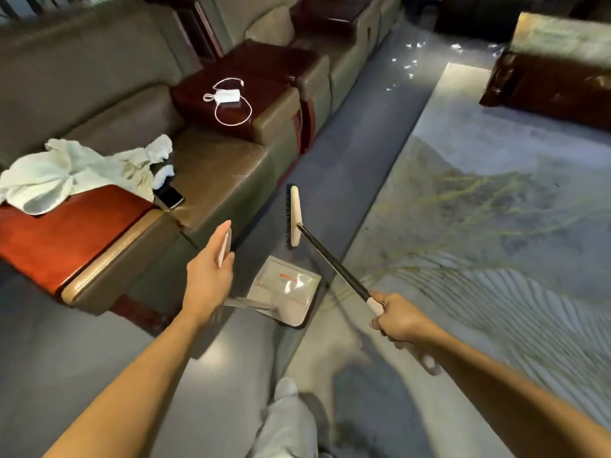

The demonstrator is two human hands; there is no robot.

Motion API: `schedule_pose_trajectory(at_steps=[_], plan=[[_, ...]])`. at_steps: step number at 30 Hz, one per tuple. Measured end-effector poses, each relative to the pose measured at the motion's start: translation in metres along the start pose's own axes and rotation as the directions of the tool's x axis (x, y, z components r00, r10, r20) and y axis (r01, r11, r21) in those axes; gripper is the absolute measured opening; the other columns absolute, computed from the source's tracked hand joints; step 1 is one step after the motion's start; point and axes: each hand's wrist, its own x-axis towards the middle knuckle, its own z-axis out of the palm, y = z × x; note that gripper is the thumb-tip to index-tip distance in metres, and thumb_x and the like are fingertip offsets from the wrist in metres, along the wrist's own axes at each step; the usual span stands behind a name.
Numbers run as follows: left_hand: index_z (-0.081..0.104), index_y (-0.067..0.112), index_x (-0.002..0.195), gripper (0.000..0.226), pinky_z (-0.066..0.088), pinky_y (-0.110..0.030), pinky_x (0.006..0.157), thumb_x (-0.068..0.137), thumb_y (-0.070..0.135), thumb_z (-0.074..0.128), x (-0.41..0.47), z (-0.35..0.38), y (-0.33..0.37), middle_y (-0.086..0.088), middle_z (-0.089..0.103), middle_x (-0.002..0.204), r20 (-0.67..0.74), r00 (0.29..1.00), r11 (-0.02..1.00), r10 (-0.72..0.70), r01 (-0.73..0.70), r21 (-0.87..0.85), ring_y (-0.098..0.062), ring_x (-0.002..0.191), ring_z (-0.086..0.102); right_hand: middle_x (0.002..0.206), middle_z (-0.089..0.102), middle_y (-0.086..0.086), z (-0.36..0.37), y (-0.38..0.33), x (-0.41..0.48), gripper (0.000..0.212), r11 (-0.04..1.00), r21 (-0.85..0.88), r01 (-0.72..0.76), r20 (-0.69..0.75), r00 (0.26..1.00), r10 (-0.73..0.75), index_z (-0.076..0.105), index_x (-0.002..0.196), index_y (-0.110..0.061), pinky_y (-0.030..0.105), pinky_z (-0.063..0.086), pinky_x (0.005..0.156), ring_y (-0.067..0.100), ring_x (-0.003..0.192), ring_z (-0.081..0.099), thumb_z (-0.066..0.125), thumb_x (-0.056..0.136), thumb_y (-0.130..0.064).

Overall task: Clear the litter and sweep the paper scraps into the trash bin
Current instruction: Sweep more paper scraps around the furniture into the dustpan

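Note:
My right hand (398,320) grips the black handle of a broom (293,217), whose cream head with dark bristles hangs just above the grey floor beside the sofa. My left hand (210,272) holds the top of a dustpan handle, and the cream dustpan (285,289) hangs below it over the floor. Several white paper scraps (408,66) lie scattered on the floor far ahead, between the sofa row and a low table. No trash bin is in view.
A brown leather sofa (215,166) with red wooden armrests runs along the left. On it lie a white cloth (72,170), a phone (170,196) and a white charger with cable (228,97). A patterned rug (496,209) covers the right floor. A dark wooden table (549,81) stands far right.

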Motion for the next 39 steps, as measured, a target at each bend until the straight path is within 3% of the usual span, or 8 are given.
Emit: schedule_pose_trajectory(at_steps=[3,6,11,17,25,31,34,39], plan=[[0.040,0.040,0.144,0.059,0.028,-0.015,0.100,0.097,0.008,0.054,0.074,0.037,0.020,0.022,0.044,0.131,0.050,0.997,0.998,0.064,-0.063,-0.017,0.004,0.118,0.039,0.053,0.050,0.003,-0.040,-0.020,0.060,0.033,0.996,0.072,-0.060,-0.056,0.996,0.064,0.060,0.100,-0.024,0.017,0.036,0.032,0.009,0.030,0.042,0.052,0.081,0.002],[0.042,0.037,0.144,0.057,0.030,-0.021,0.100,0.097,0.008,0.055,0.157,0.080,0.039,0.011,0.049,0.140,0.095,0.993,0.997,0.072,-0.068,-0.043,-0.006,0.123,0.043,0.056,0.046,0.005,-0.088,-0.046,0.127,0.019,0.991,0.113,-0.076,-0.098,0.991,0.088,0.058,0.092,-0.014,0.016,0.031,0.032,0.006,0.026,0.037,0.050,0.084,0.001],[0.042,0.038,0.144,0.059,0.026,-0.014,0.101,0.096,0.007,0.056,0.321,0.149,0.084,0.009,0.048,0.144,0.179,0.977,0.993,0.118,-0.112,-0.043,-0.013,0.131,0.045,0.062,0.052,0.004,-0.187,-0.109,0.239,0.038,0.986,0.134,-0.103,-0.139,0.983,0.121,0.060,0.119,-0.008,0.018,0.035,0.033,0.013,0.043,0.044,0.055,0.083,0.001],[0.043,0.034,0.144,0.058,0.030,-0.019,0.103,0.096,0.005,0.055,0.490,0.228,0.148,0.006,0.051,0.143,0.277,0.936,0.975,0.219,-0.220,-0.026,-0.016,0.130,0.048,0.057,0.046,0.007,-0.279,-0.141,0.347,0.047,0.912,0.373,-0.170,-0.153,0.958,0.242,0.051,0.131,-0.008,0.018,0.033,0.031,0.012,0.033,0.041,0.054,0.086,0.004],[0.047,0.028,0.143,0.056,0.032,-0.017,0.102,0.094,0.002,0.056,0.728,0.402,0.228,0.012,0.050,0.140,0.317,0.908,0.960,0.275,-0.275,-0.045,-0.016,0.131,0.047,0.065,0.043,0.005,-0.467,-0.156,0.576,0.042,0.925,0.324,-0.197,-0.160,0.953,0.258,0.046,0.131,0.008,0.019,0.034,0.038,0.012,0.046,0.042,0.048,0.089,0.004],[0.048,0.025,0.142,0.056,0.029,0.000,0.089,0.093,-0.001,0.054,0.899,0.504,0.312,0.018,0.050,0.130,0.299,0.889,0.937,0.347,-0.341,-0.072,-0.012,0.122,0.051,0.063,0.045,0.003,-0.640,-0.185,0.707,0.035,0.921,0.323,-0.219,-0.148,0.949,0.278,0.051,0.124,-0.002,0.022,0.042,0.036,0.015,0.048,0.046,0.050,0.089,0.001],[0.046,0.033,0.143,0.056,0.032,-0.006,0.091,0.095,0.004,0.051,0.980,0.559,0.346,0.021,0.050,0.131,0.297,0.902,0.949,0.314,-0.297,-0.102,-0.010,0.124,0.049,0.057,0.044,0.005,-0.723,-0.191,0.775,0.021,0.929,0.302,-0.214,-0.203,0.938,0.282,0.055,0.105,-0.002,0.027,0.040,0.041,0.017,0.042,0.044,0.050,0.084,0.004],[0.048,0.031,0.142,0.056,0.039,-0.024,0.102,0.093,0.005,0.055,1.125,0.680,0.391,0.006,0.055,0.138,0.267,0.911,0.949,0.314,-0.307,-0.070,-0.020,0.123,0.054,0.057,0.051,0.008,-0.847,-0.187,0.912,0.034,0.923,0.303,-0.237,-0.212,0.928,0.308,0.055,0.115,-0.001,0.027,0.043,0.039,0.020,0.039,0.048,0.052,0.081,0.001]])
